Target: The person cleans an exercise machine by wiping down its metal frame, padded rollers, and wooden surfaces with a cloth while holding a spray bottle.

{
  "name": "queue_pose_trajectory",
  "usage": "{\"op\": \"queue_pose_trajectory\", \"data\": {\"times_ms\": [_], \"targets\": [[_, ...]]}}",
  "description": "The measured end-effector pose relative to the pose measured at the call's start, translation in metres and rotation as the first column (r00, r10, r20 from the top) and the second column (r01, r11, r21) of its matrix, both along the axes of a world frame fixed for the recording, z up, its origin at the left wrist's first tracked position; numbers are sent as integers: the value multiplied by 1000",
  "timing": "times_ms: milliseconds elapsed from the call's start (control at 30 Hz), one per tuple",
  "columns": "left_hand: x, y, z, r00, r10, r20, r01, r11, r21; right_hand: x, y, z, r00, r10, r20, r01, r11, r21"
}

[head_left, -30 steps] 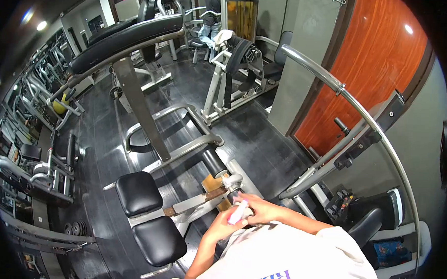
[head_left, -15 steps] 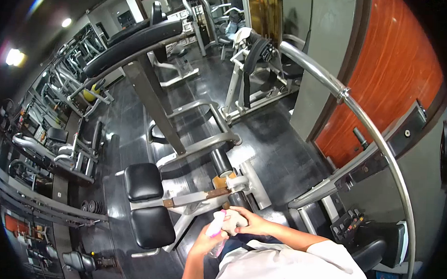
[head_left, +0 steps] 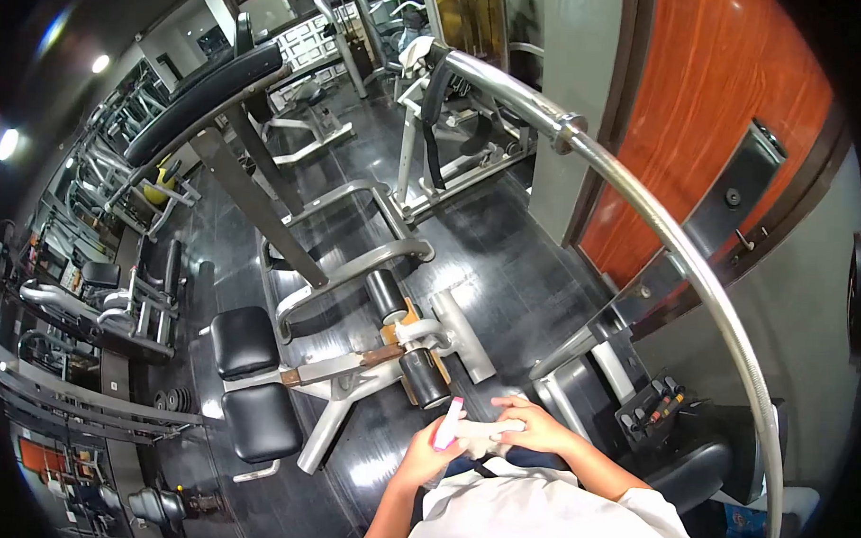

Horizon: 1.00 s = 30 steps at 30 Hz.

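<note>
Close to the body, my left hand (head_left: pixel 429 454) is wrapped round a clear spray bottle with a white and pink top (head_left: pixel 449 424). My right hand (head_left: pixel 534 426) pinches a whitish cloth (head_left: pixel 486 432), with some of its fingers stretched out. The cloth hangs between both hands, its left end touching my left hand. Just beyond the hands is a bench machine with black foam rollers (head_left: pixel 424 377) and two black seat pads (head_left: pixel 261 422).
A curved chrome bar (head_left: pixel 678 240) arches across the right side. Behind it are a reddish wooden door (head_left: pixel 711 118) and a grey wall. A tall padded frame (head_left: pixel 262 201) rises at the left. Further machines, a yellow ball (head_left: pixel 160 186) and weight plates stand beyond.
The view has shifted, and the chrome bar shows nearer the middle. My hands have moved away from the rollers, and the cloth is now stretched between them. The bottle remains in my left hand.
</note>
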<state>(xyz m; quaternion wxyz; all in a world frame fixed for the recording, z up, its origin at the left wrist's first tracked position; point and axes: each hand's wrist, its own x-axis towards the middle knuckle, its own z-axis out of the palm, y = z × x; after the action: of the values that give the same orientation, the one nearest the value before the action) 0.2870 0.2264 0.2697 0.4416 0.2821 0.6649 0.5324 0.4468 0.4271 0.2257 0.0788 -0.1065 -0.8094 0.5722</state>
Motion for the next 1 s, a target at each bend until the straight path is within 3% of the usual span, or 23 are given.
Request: {"op": "queue_pose_trajectory", "data": {"times_ms": [33,67,133,167,200,300,333,400,467,567,600,667,733,800,833,867,933,1000], "targets": [[4,7,1,996,15,83,-21,997,68,3,3,1,999,-18,-28,12,980,-199],[7,12,1,986,22,168,-44,991,130,7,6,3,999,-27,-32,21,981,-194],[9,19,0,979,13,202,-51,981,186,8,10,24,952,-23,304,217,751,-624],[9,22,0,966,67,251,-126,966,227,7,9,26,978,-91,190,186,797,-575],[8,23,1,946,120,302,-203,944,260,6,7,30,977,-99,190,192,796,-574],[-12,15,-2,972,116,203,-158,966,205,-6,3,41,923,-381,54,259,511,-820],[-19,14,-2,984,125,128,-149,969,195,-11,6,45,920,-390,41,256,516,-818],[-32,10,0,984,128,120,-148,974,173,-16,5,53,858,-507,87,326,404,-855],[-44,8,4,983,157,92,-171,970,175,-18,7,50,860,-507,59,303,414,-859],[-59,10,17,982,166,94,-179,972,152,-21,9,69,909,-399,-117,139,556,-820],[-63,10,18,982,164,95,-177,973,146,-27,7,88,910,-400,-106,148,554,-819],[-76,9,5,981,140,131,-159,977,144,-47,4,127,834,-414,-365,-155,459,-875],[-88,13,6,974,142,178,-168,976,136,-66,8,98,844,-346,-409,-227,461,-858],[-106,15,0,981,115,157,-135,984,120,-100,-7,86,773,-634,23,-65,-115,-991],[-114,17,4,985,85,151,-97,992,78,-108,-14,73,832,-554,9,-119,-195,-974],[-121,20,6,987,58,150,-63,997,34,-114,-18,62,871,-491,22,-43,-121,-992],[-140,24,-5,987,57,152,-66,996,57,-126,-27,46,873,-480,87,32,-122,-992],[-161,32,-12,995,5,96,-10,999,54,-126,-23,45,894,-445,-50,-102,-94,-990]]}}
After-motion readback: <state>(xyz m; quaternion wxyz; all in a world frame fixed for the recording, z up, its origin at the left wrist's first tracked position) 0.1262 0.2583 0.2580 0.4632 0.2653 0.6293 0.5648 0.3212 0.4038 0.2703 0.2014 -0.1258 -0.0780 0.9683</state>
